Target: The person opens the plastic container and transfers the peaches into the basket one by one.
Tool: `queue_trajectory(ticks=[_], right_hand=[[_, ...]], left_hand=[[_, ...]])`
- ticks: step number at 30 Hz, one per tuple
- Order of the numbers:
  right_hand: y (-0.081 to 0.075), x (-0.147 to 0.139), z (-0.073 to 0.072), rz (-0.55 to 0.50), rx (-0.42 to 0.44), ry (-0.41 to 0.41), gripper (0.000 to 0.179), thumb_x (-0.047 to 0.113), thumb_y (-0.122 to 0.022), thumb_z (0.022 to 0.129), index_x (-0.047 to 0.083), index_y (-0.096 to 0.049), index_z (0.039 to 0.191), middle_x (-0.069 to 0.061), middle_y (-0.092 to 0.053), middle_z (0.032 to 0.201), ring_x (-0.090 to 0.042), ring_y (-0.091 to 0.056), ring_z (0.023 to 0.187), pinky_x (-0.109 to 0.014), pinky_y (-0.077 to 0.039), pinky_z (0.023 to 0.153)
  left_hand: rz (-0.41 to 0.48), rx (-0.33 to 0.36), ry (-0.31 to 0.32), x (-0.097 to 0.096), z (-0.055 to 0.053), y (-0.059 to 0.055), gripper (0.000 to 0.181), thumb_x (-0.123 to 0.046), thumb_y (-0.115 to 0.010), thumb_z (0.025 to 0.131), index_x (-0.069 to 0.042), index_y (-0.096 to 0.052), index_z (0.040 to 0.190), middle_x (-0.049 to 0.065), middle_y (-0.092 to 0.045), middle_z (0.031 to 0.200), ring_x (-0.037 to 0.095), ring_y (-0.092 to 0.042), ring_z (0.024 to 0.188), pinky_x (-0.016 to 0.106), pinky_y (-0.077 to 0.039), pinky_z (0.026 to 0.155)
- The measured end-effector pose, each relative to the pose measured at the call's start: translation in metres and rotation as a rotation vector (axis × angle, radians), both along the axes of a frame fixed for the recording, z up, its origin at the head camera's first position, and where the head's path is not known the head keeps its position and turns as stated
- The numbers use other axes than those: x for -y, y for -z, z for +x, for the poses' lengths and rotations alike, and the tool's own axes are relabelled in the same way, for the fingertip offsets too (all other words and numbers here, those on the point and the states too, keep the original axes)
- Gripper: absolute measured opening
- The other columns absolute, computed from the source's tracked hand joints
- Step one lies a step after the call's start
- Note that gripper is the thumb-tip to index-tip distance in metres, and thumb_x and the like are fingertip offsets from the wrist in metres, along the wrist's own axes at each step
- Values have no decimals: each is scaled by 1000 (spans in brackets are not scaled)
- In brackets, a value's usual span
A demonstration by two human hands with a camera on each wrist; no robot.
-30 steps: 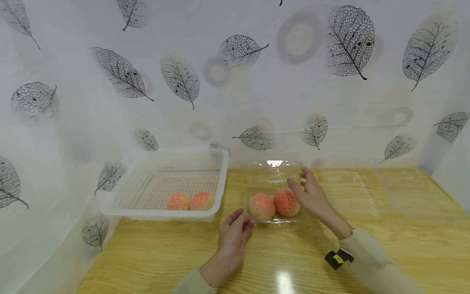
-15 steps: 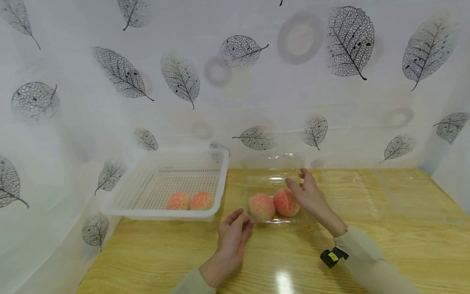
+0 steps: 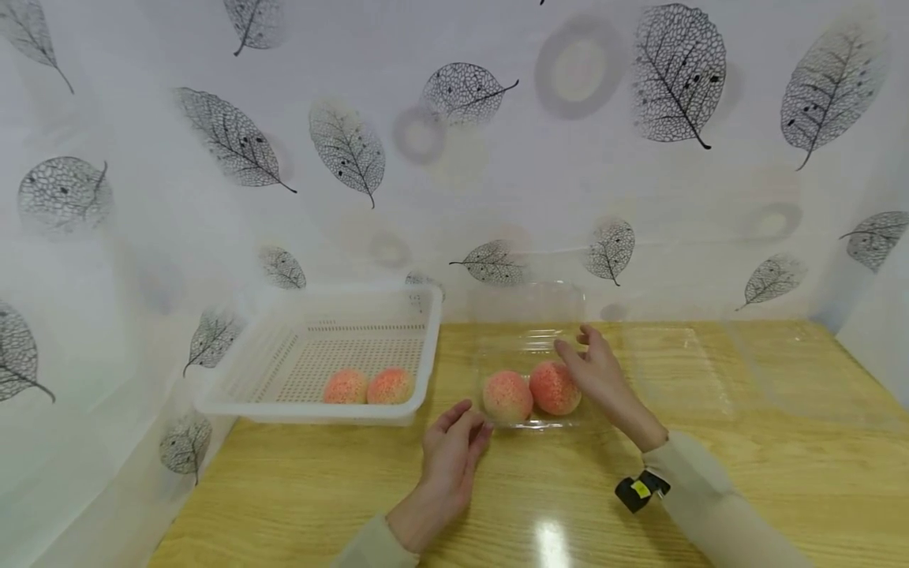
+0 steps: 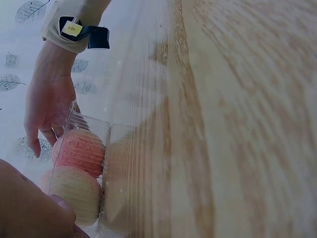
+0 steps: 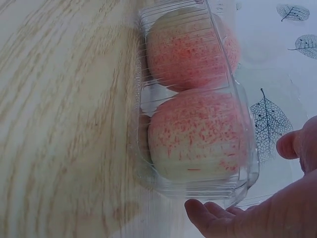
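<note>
A clear plastic clamshell box (image 3: 543, 424) sits on the table with two red-and-cream peaches (image 3: 508, 396) side by side in it. Its transparent lid (image 3: 529, 304) stands raised at the back. My left hand (image 3: 449, 457) holds the box's front left corner; the left wrist view shows its thumb (image 4: 62, 202) against the edge. On the other side, my right hand (image 3: 600, 375) reaches around the box's right end with fingers and thumb apart. Its fingertips (image 5: 198, 210) are near the lid's right edge; whether they touch it I cannot tell.
To the left stands a white plastic basket (image 3: 426, 359) with two more peaches (image 3: 390, 386) near its front wall. Faint clear plastic pieces (image 3: 682, 371) lie on the table at the right. A leaf-printed sheet (image 3: 497, 181) hangs behind.
The lid has swung upward, its far edge now higher against the sheet. My right forearm has shifted slightly inward; my left hand and the peaches have stayed put.
</note>
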State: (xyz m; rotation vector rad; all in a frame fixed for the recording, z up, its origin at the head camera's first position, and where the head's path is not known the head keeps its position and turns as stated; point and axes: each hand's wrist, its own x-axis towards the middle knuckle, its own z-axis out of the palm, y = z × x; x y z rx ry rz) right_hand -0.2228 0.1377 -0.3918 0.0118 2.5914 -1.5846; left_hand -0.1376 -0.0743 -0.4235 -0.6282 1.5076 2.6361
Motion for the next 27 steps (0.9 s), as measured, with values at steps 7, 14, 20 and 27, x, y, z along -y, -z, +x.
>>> queue_trajectory(ticks=[7,14,20,27], right_hand=[[0,0,-1,1,14,5,81,39,-47,107,-7,-8,161,-32,-24,163,-52,-35,147,-59,-36,118],[1,-2,-2,9,23,15,79,39,-46,107,-8,-11,160,-31,-26,163,-52,-34,147,-59,-34,119],[1,-3,-2,-5,24,27,76,37,-47,106,-8,-16,160,-30,-29,162,-50,-36,147,-58,-36,118],[2,-4,2,-9,21,31,76,38,-47,106,-7,-17,160,-31,-33,160,-49,-39,146,-58,-37,118]], left_hand=[[2,7,6,1,0,1,44,3,-60,91,5,-46,132,7,-55,102,12,-61,88,20,-56,82],[0,4,-5,0,0,2,45,3,-59,90,7,-45,132,7,-56,100,12,-61,87,20,-57,82],[-6,11,-4,1,2,3,48,4,-59,87,5,-45,133,6,-56,99,12,-60,85,20,-56,79],[-4,6,19,2,3,3,47,2,-57,85,2,-46,131,3,-59,95,9,-59,81,20,-54,76]])
